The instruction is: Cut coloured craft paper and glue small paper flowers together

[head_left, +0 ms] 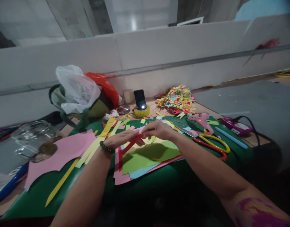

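Over a pile of coloured paper, my left hand (123, 138), with a dark beaded bracelet at the wrist, holds a red paper strip (131, 144) against its extended fingers. The strip hangs down toward the pile. My right hand (157, 130) meets it at the strip's upper end, thumb and fingers pinched on the paper; the fingertips partly hide each other. Beneath both hands lies a light green sheet (149, 156), on top of blue and pink sheets. To the right of my right hand rest scissors (213, 143) with yellow and red handles.
Behind the scissors sits a pink glue gun (202, 121). A heap of colourful paper pieces (178, 99) stands near the wall, beside a phone (140, 99) propped on a tape roll (142, 112). Yellow strips (94, 148), a cut pink sheet (62, 154) and a green bag (94, 107) are left.
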Demonstrator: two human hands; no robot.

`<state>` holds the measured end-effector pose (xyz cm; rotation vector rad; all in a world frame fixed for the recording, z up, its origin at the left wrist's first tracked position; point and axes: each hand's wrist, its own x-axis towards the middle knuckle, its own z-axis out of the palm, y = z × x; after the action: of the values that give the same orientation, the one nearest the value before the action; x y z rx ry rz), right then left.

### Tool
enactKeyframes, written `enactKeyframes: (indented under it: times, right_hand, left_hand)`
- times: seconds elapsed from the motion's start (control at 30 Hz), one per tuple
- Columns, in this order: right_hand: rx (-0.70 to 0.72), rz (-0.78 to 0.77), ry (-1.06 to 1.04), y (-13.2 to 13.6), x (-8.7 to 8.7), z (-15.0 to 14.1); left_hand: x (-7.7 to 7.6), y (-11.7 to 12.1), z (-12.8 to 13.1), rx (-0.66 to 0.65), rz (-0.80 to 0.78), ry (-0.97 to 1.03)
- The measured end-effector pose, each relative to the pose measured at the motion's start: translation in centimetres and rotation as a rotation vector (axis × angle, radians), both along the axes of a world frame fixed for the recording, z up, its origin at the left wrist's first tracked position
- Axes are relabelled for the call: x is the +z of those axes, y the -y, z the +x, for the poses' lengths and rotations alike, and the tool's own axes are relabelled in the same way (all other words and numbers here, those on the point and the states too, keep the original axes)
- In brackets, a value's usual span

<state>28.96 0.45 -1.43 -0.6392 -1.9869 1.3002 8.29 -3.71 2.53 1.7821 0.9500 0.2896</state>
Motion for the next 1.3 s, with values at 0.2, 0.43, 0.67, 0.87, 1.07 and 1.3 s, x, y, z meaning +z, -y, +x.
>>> enactKeyframes:
  times: [0.2, 0.43, 0.67, 0.87, 1.07, 1.3]
  right_hand:
    - [0.041, 0.033, -0.022, 0.0, 0.1, 0.1]
    - [0.084, 0.007, -0.015, 0.2, 0.4, 0.3]
    - [0.009, -0.009, 0.051, -0.1, 0.6, 0.8]
    - [-0.030, -0.050, 0.003, -0.2, 0.6, 0.5]
    - [-0.056, -0.114, -0.037, -0.4, 0.6, 0.5]
    - [-0.065, -0.171, -0.033, -0.5, 0.6, 0.7]
  left_hand:
    - [-1.6, -0.5, 0.2, 0.097, -0.136, 0.121]
    - [-1.2, -0.1, 0.6, 0.129, -0.153, 0.097]
    - [-1.5, -0.3, 0.9, 0.211, -0.080, 0.053]
    - [-1.4, -0.2, 1.6, 0.262, 0.008, -0.019]
    - [-1.7, -0.3, 1.9, 0.272, -0.015, 0.054]
    - [-2.2, -0.6, 2.0, 0.312, -0.048, 0.143]
